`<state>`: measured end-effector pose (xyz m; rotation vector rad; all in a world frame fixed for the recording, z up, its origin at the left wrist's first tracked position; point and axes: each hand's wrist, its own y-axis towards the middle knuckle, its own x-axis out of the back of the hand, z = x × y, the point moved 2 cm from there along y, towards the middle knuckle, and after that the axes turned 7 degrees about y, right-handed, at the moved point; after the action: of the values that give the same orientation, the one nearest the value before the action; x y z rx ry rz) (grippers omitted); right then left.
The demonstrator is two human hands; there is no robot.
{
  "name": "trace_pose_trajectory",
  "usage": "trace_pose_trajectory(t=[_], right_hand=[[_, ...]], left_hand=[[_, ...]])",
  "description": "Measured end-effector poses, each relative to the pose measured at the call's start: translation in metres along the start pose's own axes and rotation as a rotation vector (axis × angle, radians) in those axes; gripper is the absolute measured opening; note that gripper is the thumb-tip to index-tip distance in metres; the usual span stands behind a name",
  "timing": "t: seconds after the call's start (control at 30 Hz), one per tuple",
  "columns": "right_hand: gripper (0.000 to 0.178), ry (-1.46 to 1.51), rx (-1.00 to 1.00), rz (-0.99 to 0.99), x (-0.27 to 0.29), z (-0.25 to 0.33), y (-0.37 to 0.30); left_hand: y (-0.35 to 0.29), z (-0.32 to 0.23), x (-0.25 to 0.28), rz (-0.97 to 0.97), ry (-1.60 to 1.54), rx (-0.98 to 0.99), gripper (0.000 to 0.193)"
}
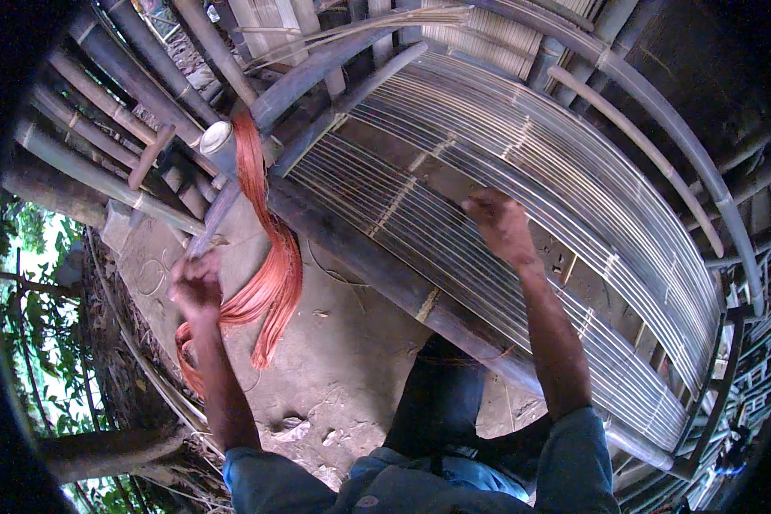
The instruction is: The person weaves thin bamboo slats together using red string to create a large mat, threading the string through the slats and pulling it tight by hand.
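Note:
A long bundle of orange-red strands [284, 274] hangs over a bamboo post end [217, 137], and its loose ends spread lower down at the left. My left hand [197, 284] is raised beside the lower strands. Motion smears its fingers, and I cannot tell whether it grips any of them. Above the slatted bamboo bench [454, 248] my right hand [499, 224] is held with its fingers curled together. Whatever it may pinch is too small to make out.
A thick dark bamboo pole [360, 248] forms the bench's near edge, in front of my legs [437, 390]. Curved bamboo rails [660, 103] bound its far side. Bamboo poles [103, 103] stand at the upper left. Dry leaves [291, 428] lie on the earth floor.

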<state>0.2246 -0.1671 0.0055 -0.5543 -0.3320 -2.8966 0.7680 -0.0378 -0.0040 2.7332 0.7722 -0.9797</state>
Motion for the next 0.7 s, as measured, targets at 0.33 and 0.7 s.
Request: trace_pose_trajectory(t=[0.33, 0.7], right_hand=[[0.043, -0.161, -0.069, -0.072, -0.038, -0.178, 0.044], [0.051, -0.460, -0.374, -0.143, -0.028, -0.079, 0.034]], left_hand=[[-0.013, -0.064, 0.178, -0.816, 0.910, -0.239, 0.033], [0.058, 0.165, -0.219, 0.481, 1.643, -0.964, 0.044]])
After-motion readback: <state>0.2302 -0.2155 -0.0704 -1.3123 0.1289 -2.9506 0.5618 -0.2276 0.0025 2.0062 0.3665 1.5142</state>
